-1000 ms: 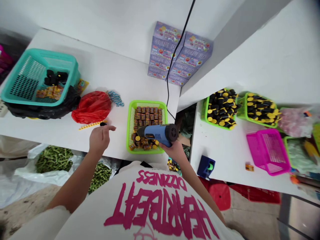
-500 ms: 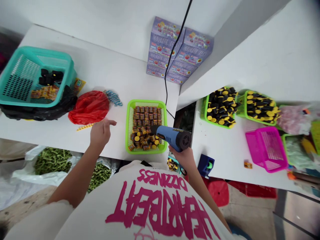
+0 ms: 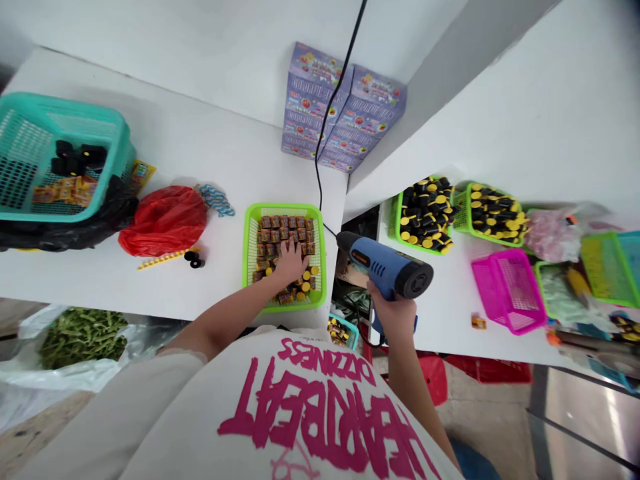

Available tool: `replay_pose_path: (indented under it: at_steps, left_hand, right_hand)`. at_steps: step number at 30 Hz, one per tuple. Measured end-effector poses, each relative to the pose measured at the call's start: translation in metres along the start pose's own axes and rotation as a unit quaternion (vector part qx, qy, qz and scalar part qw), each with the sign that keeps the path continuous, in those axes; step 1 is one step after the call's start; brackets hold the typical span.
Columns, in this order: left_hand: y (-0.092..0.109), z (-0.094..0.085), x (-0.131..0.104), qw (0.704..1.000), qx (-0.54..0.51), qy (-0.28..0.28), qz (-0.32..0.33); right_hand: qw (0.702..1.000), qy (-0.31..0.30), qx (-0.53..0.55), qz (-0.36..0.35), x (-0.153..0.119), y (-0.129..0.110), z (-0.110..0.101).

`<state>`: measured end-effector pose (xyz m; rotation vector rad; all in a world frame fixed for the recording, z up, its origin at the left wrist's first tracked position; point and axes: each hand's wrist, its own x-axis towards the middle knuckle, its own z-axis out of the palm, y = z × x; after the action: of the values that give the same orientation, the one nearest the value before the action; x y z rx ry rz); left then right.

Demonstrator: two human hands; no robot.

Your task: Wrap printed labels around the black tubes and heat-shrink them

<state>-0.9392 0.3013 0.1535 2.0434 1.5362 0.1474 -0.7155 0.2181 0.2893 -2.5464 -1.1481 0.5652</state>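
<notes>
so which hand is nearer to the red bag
Left. The left hand is over the green basket, right of the red bag; the right hand is farther right, holding the blue heat gun.

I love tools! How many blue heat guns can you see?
1: the blue heat gun, in the right grip, beside the middle green basket. Others may be hidden.

On your counter, the middle basket holds small containers, boxes stacked behind it. Left of it lies a bag; at frame left, another basket, seemingly on sheeting. More baskets occupy a side counter, frame right.
</notes>
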Motion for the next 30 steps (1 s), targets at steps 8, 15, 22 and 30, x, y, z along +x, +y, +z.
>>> replay_pose_path:
  at_steps: [8,15,22,30]
  left_hand:
    - [0.013,-0.002,-0.081,0.997,-0.006,-0.010,0.077]
    - [-0.040,-0.052,-0.123,0.991,-0.047,0.126,0.010]
    - [-0.086,-0.090,-0.128,0.947,-0.080,0.300,-0.081]
    - [-0.066,-0.058,-0.062,0.983,-0.008,0.172,-0.063]
  right_hand:
    - [0.994,-0.098,-0.011,-0.055,-0.004,-0.005,0.017]
    - [0.976,-0.144,-0.013,-0.161,-0.009,-0.033,0.045]
    - [0.955,-0.188,-0.027,-0.226,-0.015,-0.042,0.063]
    - [0.986,-0.090,-0.053,-0.131,-0.015,-0.004,0.017]
